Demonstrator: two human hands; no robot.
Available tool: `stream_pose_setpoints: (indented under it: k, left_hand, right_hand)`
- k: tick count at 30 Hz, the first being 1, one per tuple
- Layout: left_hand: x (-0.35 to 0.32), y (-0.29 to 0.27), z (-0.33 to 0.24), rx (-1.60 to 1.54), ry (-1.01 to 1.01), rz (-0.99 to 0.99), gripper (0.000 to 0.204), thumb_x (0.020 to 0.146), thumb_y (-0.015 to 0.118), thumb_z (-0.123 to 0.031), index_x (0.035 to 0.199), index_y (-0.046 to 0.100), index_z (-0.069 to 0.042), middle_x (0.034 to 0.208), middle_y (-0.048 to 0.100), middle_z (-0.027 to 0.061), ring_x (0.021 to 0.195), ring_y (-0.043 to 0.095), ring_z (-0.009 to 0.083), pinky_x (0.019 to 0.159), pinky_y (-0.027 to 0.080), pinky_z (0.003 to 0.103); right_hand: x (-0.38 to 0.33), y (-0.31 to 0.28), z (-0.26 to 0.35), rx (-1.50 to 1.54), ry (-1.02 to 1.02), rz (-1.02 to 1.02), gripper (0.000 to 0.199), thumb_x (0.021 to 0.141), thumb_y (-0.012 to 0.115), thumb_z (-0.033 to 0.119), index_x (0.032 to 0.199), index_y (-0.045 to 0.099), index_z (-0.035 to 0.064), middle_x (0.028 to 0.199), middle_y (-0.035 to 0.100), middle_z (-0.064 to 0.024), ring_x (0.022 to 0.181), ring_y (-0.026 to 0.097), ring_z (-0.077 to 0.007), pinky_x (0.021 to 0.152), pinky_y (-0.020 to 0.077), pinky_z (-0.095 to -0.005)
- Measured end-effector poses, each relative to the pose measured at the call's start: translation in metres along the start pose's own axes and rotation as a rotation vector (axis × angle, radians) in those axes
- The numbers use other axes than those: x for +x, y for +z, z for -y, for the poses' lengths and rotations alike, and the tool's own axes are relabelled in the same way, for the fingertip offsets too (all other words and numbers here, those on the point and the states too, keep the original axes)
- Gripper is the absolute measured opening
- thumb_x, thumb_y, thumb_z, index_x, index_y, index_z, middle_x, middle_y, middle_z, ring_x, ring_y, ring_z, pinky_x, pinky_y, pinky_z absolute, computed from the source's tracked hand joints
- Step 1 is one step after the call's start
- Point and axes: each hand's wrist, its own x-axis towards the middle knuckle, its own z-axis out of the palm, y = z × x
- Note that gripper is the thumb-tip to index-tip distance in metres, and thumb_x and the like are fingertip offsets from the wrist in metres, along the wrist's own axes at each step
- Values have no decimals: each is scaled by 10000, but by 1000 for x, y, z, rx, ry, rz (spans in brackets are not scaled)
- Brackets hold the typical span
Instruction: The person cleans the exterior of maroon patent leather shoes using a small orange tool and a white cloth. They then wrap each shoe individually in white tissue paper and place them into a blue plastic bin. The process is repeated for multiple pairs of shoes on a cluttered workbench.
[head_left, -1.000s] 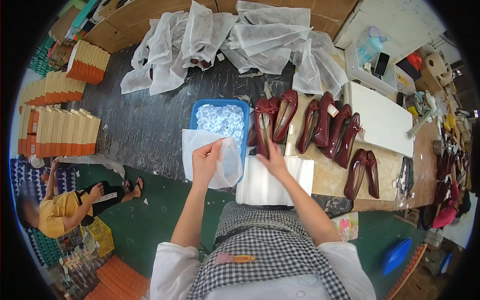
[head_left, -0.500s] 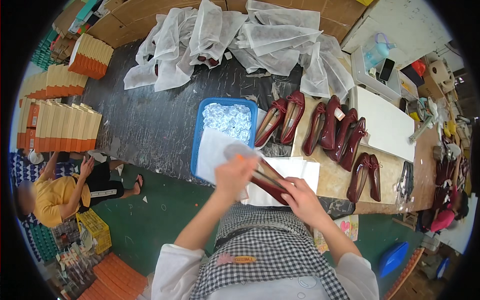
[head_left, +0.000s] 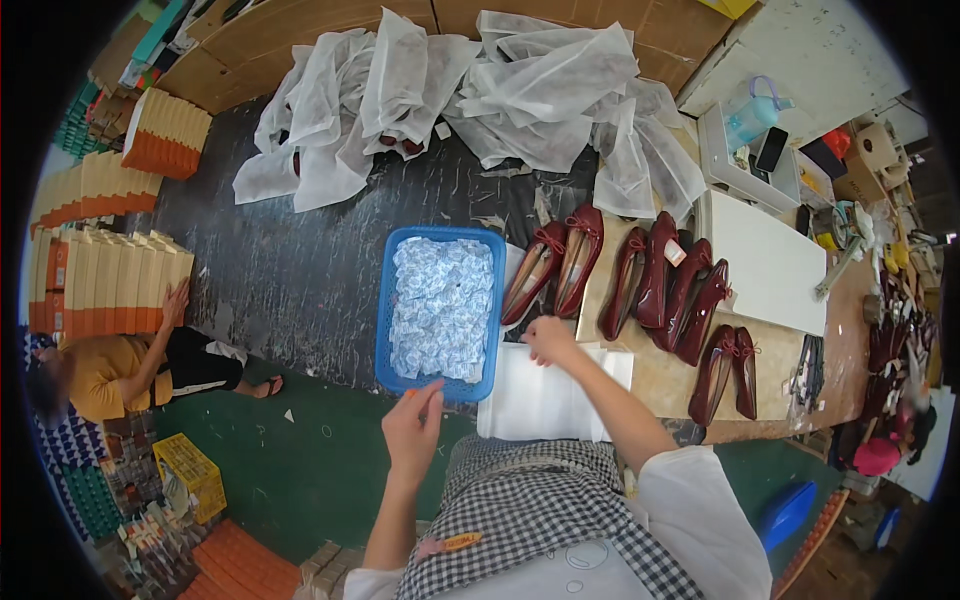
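Note:
My left hand (head_left: 412, 428) is at the near edge of a blue plastic basket (head_left: 384, 315) filled with small white-and-blue packets (head_left: 442, 300). Its thumb and forefinger stand apart, and a bit of orange shows at one fingertip. Just right of the basket, my right hand (head_left: 550, 342) hovers over white paper sheets (head_left: 545, 405) at the table's front edge. Its fingers are pinched together; what they hold, if anything, is hidden. Beyond it lie dark red bow-front flats, the closest being a pair, one left shoe (head_left: 535, 270) and one right shoe (head_left: 580, 258).
More red flats (head_left: 655, 275) lie to the right, beside a white board (head_left: 765, 265). White cloth bags (head_left: 550, 85) heap along the back. Orange-and-cream boxes (head_left: 125, 280) stack at the left, near a person in yellow (head_left: 115, 375). A white bin (head_left: 750, 160) holds a bottle and phone.
The red shoe and white sheet that were between my hands no longer show there. My left hand has moved down and left, and my right hand up and left. The seated person's arm reaches toward the boxes.

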Motion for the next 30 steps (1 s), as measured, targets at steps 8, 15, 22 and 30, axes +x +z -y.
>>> stream_pose_setpoints:
  k: [8,15,22,30]
  left_hand:
    - [11,36,-22,-87,36,186,177,845,626,-108,1004,694,-76,702,625,65,596,607,134,537,440,253]
    - [23,38,-11,-185,-138,350,266,910,553,-245,1093,659,-84,850,663,72,723,633,148,624,481,260]
    - [34,81,-16,-1271,-758,621,558,969,348,-474,1281,487,-33,1114,628,116,961,632,210,824,516,356]
    - [42,54,-45,-900,-156,194,208,821,684,-114,983,653,12,880,676,61,780,614,99,667,486,240]
  right_hand:
    - [66,76,-12,1067,229,21,242,865,620,276,781,604,50,598,553,-37,447,508,-132,388,423,-252]
    - [-49,-5,-6,923,-208,129,212,914,560,211,770,549,56,579,503,6,456,458,-76,393,343,-237]
    - [-195,-15,11,477,-428,239,103,898,601,137,879,577,39,640,536,28,581,498,-35,521,399,-193]
    - [-214,26,-33,533,-134,-42,210,898,590,172,1025,593,5,661,593,-14,587,537,-75,569,437,-227]
